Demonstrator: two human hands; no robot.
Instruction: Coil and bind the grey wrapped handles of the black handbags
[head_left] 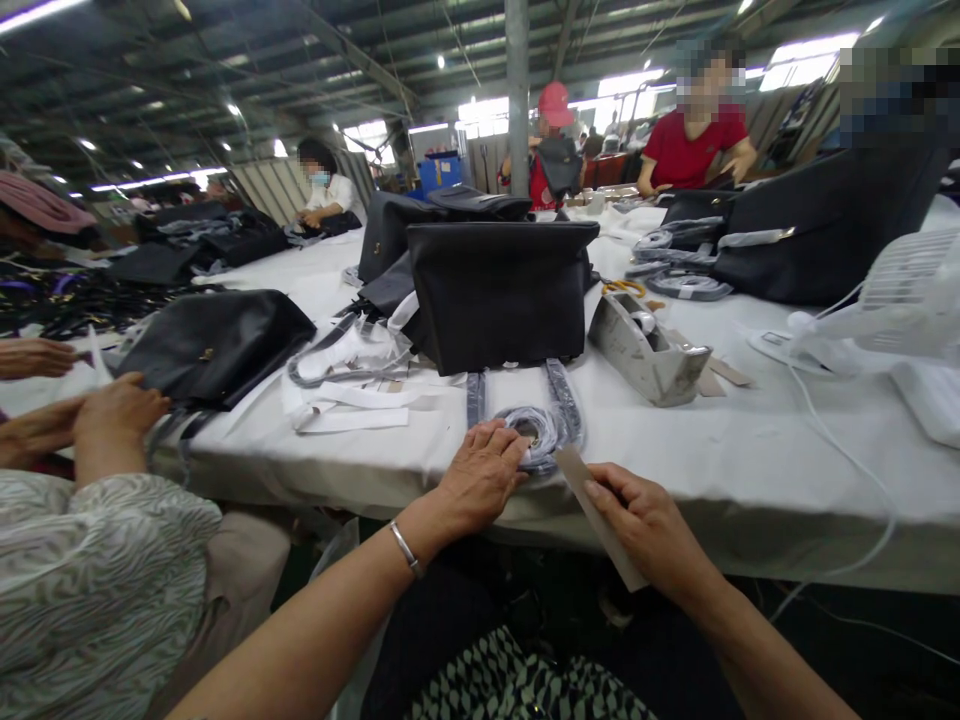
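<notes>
Brown card strip (591, 512): clamped in our right hand (637, 520), our side of the black bag (499, 300). Long axis slants, far end pointing forward-left at the wrapped strap coil (553, 432). Our left hand (484, 470) lies on that coil; grip, we can't tell.

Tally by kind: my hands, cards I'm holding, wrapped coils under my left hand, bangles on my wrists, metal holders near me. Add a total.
Left hand and right hand, bare: 2
Flat grey-brown card: 1
Clear-plastic-wrapped coil: 1
Silver metal bangle: 1
Grey metal holder: 1
Total: 6
</notes>
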